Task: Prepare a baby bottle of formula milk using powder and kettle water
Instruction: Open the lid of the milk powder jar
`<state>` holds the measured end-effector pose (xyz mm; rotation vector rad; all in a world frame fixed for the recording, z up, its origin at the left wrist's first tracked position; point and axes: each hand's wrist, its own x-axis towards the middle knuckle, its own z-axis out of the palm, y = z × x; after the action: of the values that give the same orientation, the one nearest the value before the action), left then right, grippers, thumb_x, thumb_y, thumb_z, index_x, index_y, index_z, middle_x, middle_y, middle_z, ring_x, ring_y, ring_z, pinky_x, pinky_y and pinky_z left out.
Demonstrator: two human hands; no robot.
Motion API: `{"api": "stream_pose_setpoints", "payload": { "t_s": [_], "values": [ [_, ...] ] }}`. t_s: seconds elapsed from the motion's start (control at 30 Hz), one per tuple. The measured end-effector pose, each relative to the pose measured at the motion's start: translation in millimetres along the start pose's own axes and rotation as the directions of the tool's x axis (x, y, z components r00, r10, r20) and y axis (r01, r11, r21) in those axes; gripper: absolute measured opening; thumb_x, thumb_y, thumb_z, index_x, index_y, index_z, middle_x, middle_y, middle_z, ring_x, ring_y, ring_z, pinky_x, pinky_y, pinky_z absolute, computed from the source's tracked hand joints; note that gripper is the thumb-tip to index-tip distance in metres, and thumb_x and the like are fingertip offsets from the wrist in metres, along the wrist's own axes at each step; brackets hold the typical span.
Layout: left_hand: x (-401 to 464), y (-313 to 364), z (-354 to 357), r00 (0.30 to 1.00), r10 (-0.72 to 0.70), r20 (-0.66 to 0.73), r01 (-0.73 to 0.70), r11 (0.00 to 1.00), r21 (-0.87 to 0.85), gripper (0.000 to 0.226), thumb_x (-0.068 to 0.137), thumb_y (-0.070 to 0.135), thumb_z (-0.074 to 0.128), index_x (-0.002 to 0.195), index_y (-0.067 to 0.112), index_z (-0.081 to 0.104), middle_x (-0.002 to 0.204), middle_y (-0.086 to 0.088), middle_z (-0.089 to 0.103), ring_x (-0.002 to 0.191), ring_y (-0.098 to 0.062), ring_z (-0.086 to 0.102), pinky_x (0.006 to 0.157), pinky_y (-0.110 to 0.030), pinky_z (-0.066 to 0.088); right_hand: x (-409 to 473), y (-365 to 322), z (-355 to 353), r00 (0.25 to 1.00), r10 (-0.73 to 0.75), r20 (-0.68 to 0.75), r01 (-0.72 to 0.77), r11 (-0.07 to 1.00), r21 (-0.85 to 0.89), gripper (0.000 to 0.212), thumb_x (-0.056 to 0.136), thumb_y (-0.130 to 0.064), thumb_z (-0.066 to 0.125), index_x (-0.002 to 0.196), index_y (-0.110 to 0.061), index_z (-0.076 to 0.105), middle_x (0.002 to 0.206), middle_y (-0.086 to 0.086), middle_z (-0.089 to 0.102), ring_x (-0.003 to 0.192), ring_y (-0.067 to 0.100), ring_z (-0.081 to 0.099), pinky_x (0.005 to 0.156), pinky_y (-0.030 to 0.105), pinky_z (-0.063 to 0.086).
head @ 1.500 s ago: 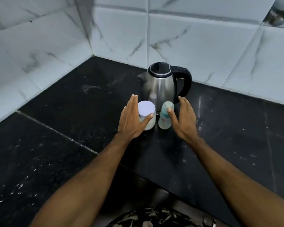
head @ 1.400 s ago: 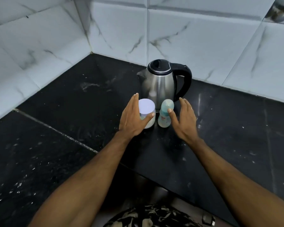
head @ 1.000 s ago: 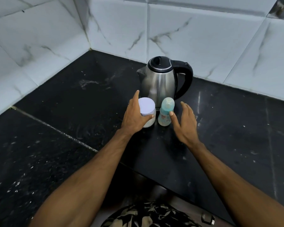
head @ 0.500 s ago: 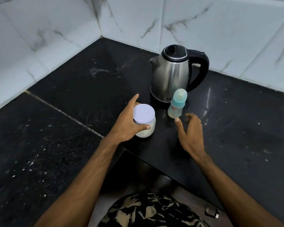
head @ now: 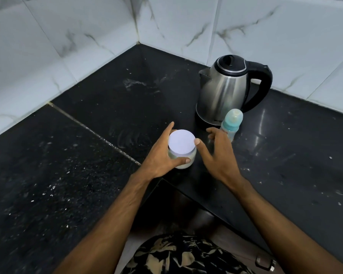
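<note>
A small jar of white powder with a pale lilac lid [head: 181,146] stands near the counter's inner corner edge. My left hand [head: 160,157] grips its side, thumb in front and fingers round the back. My right hand [head: 219,153] hovers just right of the jar, fingers spread, its thumb tip at the lid's rim. A baby bottle [head: 231,124] with a teal collar and clear cap stands upright behind my right hand. The steel kettle [head: 224,91] with black lid and handle stands behind the bottle.
The black stone counter [head: 87,155] is L-shaped and speckled with white crumbs. White marble-look tiled walls [head: 67,46] close it off at the back and left. The counter's inner front edge runs just below my wrists.
My left hand has drawn the jar nearer to me, away from the kettle. My right hand has left the bottle and moved left, up to the jar's lid.
</note>
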<state>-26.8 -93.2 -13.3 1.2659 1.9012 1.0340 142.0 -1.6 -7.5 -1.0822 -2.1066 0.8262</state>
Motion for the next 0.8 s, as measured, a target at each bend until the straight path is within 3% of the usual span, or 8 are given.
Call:
{"api": "stream_pose_setpoints", "payload": {
  "t_s": [0.13, 0.27, 0.37, 0.43, 0.5, 0.63, 0.8],
  "values": [
    [-12.0, -8.5, 21.7, 0.991, -0.09, -0.103, 0.075, 0.987, -0.145, 0.127, 0.061, 0.034, 0.095, 0.157, 0.03, 0.011, 0.15, 0.01, 0.041, 0.134, -0.006, 0.044, 0.11, -0.028, 0.04, 19.0, -20.3, -1.5, 0.976, -0.132, 0.173, 0.152, 0.982, -0.112, 0.069, 0.086, -0.057, 0.061, 0.139, -0.017, 0.044, 0.133, 0.002, 0.051, 0.119, 0.017, 0.049, 0.1, 0.038, 0.045],
    [-9.7, -8.2, 39.7, 0.972, -0.119, -0.204, 0.078, 0.976, -0.201, 0.119, 0.056, 0.034, 0.095, 0.151, 0.029, 0.025, 0.145, 0.009, 0.047, 0.127, -0.005, 0.05, 0.103, -0.028, 0.047, 37.6, -42.8, -4.2, 0.884, -0.203, 0.421, 0.347, 0.888, -0.301, 0.085, 0.082, -0.066, 0.06, 0.149, -0.023, 0.03, 0.143, 0.002, 0.046, 0.126, 0.021, 0.048, 0.099, 0.04, 0.046],
    [-5.2, -6.3, 41.2, 0.969, -0.121, -0.218, 0.073, 0.974, -0.215, 0.095, 0.057, 0.027, 0.097, 0.133, 0.035, 0.041, 0.127, 0.018, 0.056, 0.112, 0.018, 0.052, 0.09, -0.009, 0.047, 49.2, -52.7, -3.0, 0.798, -0.163, 0.58, 0.484, 0.746, -0.458, 0.086, 0.081, -0.069, 0.058, 0.149, -0.026, 0.028, 0.141, 0.002, 0.046, 0.124, 0.023, 0.049, 0.095, 0.037, 0.047],
    [-3.7, -3.3, 33.0, 0.98, -0.103, -0.169, 0.071, 0.98, -0.188, 0.085, 0.062, 0.016, 0.094, 0.122, 0.046, 0.042, 0.113, 0.026, 0.056, 0.098, 0.03, 0.049, 0.077, 0.002, 0.041, 53.8, -57.6, -1.1, 0.776, -0.118, 0.62, 0.514, 0.687, -0.514, 0.084, 0.082, -0.07, 0.057, 0.147, -0.026, 0.031, 0.139, 0.004, 0.046, 0.121, 0.024, 0.052, 0.09, 0.037, 0.049],
    [-1.1, -3.9, 22.9, 0.993, -0.088, -0.08, 0.074, 0.984, -0.164, 0.078, 0.065, 0.014, 0.092, 0.111, 0.051, 0.042, 0.107, 0.032, 0.054, 0.093, 0.028, 0.051, 0.074, 0.002, 0.04, 56.8, -61.0, 2.7, 0.773, -0.087, 0.628, 0.519, 0.656, -0.548, 0.083, 0.081, -0.073, 0.055, 0.145, -0.025, 0.033, 0.136, 0.005, 0.047, 0.115, 0.025, 0.056, 0.086, 0.037, 0.052],
    [2.1, -8.7, 8.3, 0.995, -0.099, 0.026, 0.102, 0.985, -0.143, 0.083, 0.065, 0.02, 0.093, 0.122, 0.05, 0.04, 0.113, 0.03, 0.056, 0.102, 0.017, 0.053, 0.083, -0.006, 0.041, 60.6, -64.9, 9.5, 0.772, -0.083, 0.63, 0.513, 0.667, -0.54, 0.083, 0.078, -0.073, 0.057, 0.139, -0.02, 0.038, 0.126, 0.007, 0.05, 0.101, 0.026, 0.061, 0.075, 0.034, 0.05],
    [2.4, -11.1, 6.3, 0.994, -0.094, 0.047, 0.1, 0.985, -0.144, 0.086, 0.067, 0.018, 0.092, 0.126, 0.048, 0.038, 0.113, 0.033, 0.053, 0.099, 0.025, 0.051, 0.079, 0.0, 0.04, 64.2, -68.2, 6.6, 0.743, -0.079, 0.665, 0.517, 0.698, -0.496, 0.081, 0.078, -0.07, 0.062, 0.137, -0.017, 0.041, 0.122, 0.004, 0.052, 0.085, 0.018, 0.048, 0.069, 0.029, 0.04]
  ]
}}
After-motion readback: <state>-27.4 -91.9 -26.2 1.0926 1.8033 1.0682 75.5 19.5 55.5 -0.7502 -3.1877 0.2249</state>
